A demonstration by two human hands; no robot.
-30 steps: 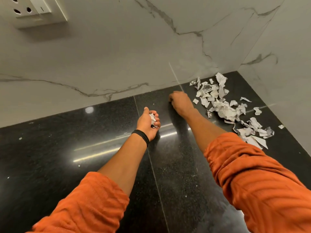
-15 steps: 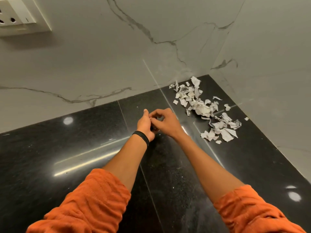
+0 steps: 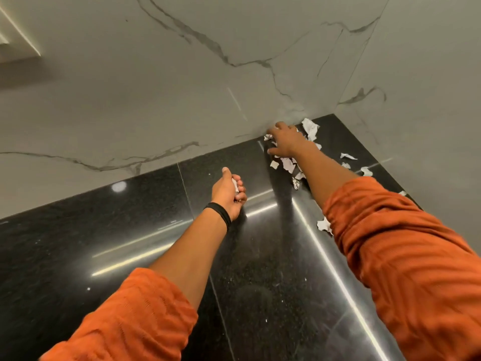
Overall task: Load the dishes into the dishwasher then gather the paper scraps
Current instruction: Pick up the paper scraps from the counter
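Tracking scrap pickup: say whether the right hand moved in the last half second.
Yes: the right hand went toward the grey marble wall, onto the torn white paper scraps.

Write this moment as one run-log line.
step: gathering | left hand: grips wad of white paper scraps | right hand: spread over torn white paper pile | surface: glossy black stone counter

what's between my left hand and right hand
Head view: bare black countertop between left hand and right hand; paper scraps lie under the right.
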